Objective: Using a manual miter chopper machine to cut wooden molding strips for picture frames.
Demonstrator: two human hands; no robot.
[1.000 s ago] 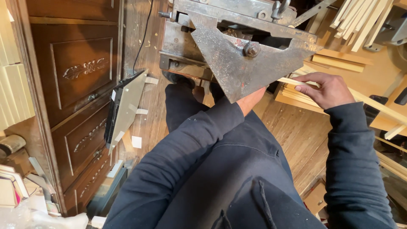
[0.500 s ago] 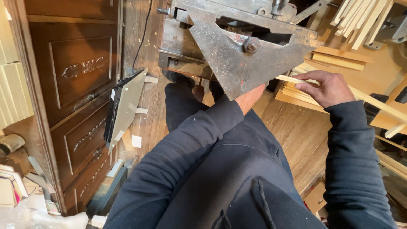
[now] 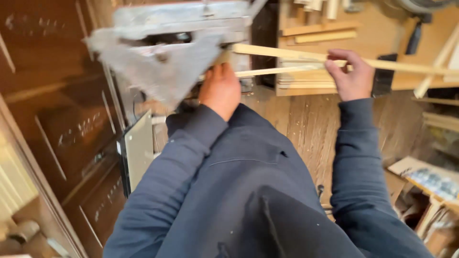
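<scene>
While the shot was pretty blurry, the long wood strip (image 3: 296, 53) clearly ran left to right, one end at the grey metal machine (image 3: 162, 57), the other out past the right edge. It looked thin, pale and square-edged. The left hand (image 3: 220, 88) was curled against it by the machine, and the right hand (image 3: 353, 74) pinched it further along, fingers closed.

Both arms outstretched; left hand (image 3: 220, 91) curled, right hand (image 3: 351, 76) pinching.
</scene>
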